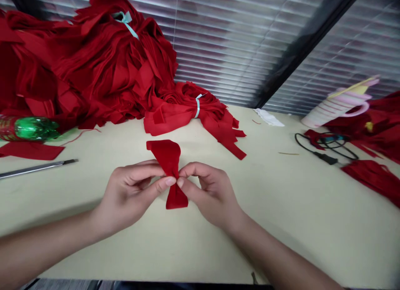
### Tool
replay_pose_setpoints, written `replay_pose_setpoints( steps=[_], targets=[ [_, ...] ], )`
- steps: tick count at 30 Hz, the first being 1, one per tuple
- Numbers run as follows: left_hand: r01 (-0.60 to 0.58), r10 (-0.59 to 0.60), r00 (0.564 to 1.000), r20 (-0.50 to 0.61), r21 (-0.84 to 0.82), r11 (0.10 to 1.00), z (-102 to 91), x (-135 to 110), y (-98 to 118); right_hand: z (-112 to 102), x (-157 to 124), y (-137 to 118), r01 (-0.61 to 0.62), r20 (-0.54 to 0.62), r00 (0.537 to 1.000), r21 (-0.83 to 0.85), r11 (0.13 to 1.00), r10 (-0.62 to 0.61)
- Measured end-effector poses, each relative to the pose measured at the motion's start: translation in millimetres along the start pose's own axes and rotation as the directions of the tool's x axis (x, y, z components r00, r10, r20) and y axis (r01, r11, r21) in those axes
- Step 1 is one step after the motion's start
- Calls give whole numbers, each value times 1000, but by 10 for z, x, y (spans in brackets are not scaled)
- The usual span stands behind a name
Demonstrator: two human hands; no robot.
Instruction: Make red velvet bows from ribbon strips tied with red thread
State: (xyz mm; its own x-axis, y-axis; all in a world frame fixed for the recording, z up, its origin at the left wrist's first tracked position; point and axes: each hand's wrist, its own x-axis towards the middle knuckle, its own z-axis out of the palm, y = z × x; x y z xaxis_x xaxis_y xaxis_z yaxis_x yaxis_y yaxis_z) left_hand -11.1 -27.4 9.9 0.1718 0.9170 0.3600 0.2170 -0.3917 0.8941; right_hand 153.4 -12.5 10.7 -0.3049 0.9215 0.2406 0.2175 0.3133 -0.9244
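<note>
Pinching red cloth strip [169, 157] at gathered middle with left hand [126, 194] and right hand [214, 194], on near side of tied bundle [184, 108]. Could spring open through loosened pinch; could end lopsided through uneven pull between hands.

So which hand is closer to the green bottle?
The left hand. It is to the right of the green bottle and lower in the picture; the right hand is farther right, across the red cloth strip.
</note>
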Motion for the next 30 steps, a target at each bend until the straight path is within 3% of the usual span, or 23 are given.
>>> replay_pose_setpoints(
  steps=[2, 4, 9, 15, 18, 24, 30],
  targets=[
    [40, -40, 999, 8, 15, 999, -6, 20, -15, -15, 19, 24, -67, 45, 997, 71, 995, 64],
    [104, -104, 995, 9, 53, 993, -10, 39, -40, -17, 32, 48, -54, 49, 998, 72, 996, 50],
    [226, -227, 974, 13, 52, 973, -2, 88, -80, 0, 29, 79, 162, -82, 981, -140, 977, -174],
    [278, -278, 960, 34, 5, 961, 5, 92, -44, -24, 31, 67, 119, -189, 969, -217, 969, -161],
    [254, -255, 963, 87, 25, 967, 15, 73, -47, -27, 34, 58, 139, -147, 974, -207, 969, -171],
    [39, -57, 995, 78, 218, 975, 44, 32, -73, -22, 27, 37, 97, -31, 994, -204, 974, -105],
    [69, -81, 996, 43, 216, 974, 82, 17, -71, 42, -12, 102, 272, -13, 952, -432, 860, -307]
  ],
)
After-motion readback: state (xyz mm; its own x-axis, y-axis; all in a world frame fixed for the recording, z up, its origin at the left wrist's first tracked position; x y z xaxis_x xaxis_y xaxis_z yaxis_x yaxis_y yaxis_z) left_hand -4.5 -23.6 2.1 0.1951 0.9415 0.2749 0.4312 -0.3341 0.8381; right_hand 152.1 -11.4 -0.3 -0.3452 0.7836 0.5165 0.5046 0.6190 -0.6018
